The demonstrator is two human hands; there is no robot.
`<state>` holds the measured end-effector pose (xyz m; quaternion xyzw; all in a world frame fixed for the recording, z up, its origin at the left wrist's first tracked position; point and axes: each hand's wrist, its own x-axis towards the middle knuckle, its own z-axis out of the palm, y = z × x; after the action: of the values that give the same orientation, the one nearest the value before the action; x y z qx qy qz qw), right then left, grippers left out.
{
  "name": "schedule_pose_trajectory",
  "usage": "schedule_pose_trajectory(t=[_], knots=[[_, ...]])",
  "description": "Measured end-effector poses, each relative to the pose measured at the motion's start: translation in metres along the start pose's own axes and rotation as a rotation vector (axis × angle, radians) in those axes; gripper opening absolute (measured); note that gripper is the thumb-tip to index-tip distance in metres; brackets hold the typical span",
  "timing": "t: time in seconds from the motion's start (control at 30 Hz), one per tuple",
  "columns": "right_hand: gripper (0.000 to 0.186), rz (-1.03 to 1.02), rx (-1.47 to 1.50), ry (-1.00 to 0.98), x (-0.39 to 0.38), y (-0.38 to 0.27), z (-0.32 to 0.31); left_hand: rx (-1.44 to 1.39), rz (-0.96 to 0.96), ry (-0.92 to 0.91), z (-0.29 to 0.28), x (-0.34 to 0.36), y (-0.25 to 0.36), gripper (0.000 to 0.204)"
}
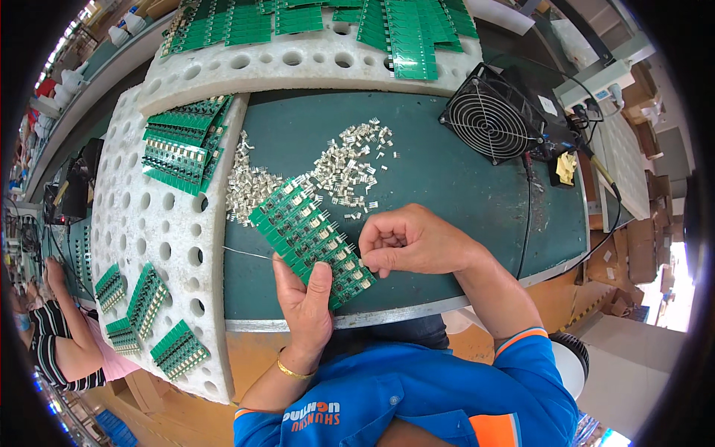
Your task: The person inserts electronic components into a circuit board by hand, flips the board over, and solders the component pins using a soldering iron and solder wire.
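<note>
Circuit-board panel (313,243) between thumb and fingers of left hand (307,309); right hand (410,240) curled closed beside it, contents unclear.

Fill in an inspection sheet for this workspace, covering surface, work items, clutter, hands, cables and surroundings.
Surface: dark green tabletop with pale metallic front edging; scuffed toward the right.
Work items: green rectangular circuit-board panel, held tilted; small white pronged components heaped loose behind it; more green panels on a white perforated foam slab at left.
Clutter: crumpled yellow pad near the black square fan with round wire guard.
Hands: left hand grips the panel; right hand curled at its right end, contents hidden.
Cables: thin black cable runs along the tabletop's right side.
Surroundings: brown cardboard boxes at right; another person in black-and-white stripes at left.
</note>
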<state>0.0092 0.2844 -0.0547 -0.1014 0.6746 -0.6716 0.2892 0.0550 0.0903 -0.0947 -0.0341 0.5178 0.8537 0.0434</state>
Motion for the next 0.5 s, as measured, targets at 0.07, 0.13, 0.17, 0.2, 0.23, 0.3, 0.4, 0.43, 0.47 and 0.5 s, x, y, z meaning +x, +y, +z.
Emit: schedule_pose_trajectory(t=[0.07,0.13,0.17,0.2,0.23,0.3,0.4,0.43,0.47,0.5], knots=[[0.013,0.017,-0.007,-0.001,0.0019,0.0031,-0.0009,0.022,-0.004,-0.005,-0.0005,0.0000,0.0004,0.048],[0.012,0.021,-0.013,-0.005,0.0023,0.0014,-0.0011,0.043,-0.007,-0.010,-0.0007,-0.0002,0.0014,0.048],[0.010,0.025,-0.020,-0.008,0.0024,0.0009,-0.0011,0.053,-0.005,-0.023,-0.0006,-0.0004,0.0021,0.048],[0.010,0.026,-0.020,-0.009,0.0025,0.0013,-0.0010,0.063,-0.004,-0.036,-0.0004,-0.0005,0.0027,0.048],[0.012,0.028,-0.026,0.002,0.0024,0.0020,-0.0008,0.063,-0.006,-0.037,-0.0002,-0.0008,0.0030,0.048],[0.013,0.032,-0.030,0.016,0.0022,0.0026,-0.0012,0.047,-0.012,-0.042,0.0006,-0.0011,0.0029,0.047],[0.013,0.079,-0.052,0.002,0.0019,0.0028,-0.0058,0.061,-0.012,-0.065,0.0008,-0.0001,0.0015,0.047],[0.012,0.069,-0.056,-0.017,0.0026,0.0022,-0.0070,0.062,-0.017,-0.065,0.0013,-0.0003,0.0031,0.047],[0.011,0.059,-0.060,-0.036,0.0028,0.0017,-0.0076,0.053,-0.026,-0.055,0.0023,-0.0004,0.0054,0.045],[0.011,0.062,-0.056,-0.035,0.0025,0.0005,-0.0074,0.044,-0.035,-0.044,0.0031,-0.0008,0.0074,0.043]])
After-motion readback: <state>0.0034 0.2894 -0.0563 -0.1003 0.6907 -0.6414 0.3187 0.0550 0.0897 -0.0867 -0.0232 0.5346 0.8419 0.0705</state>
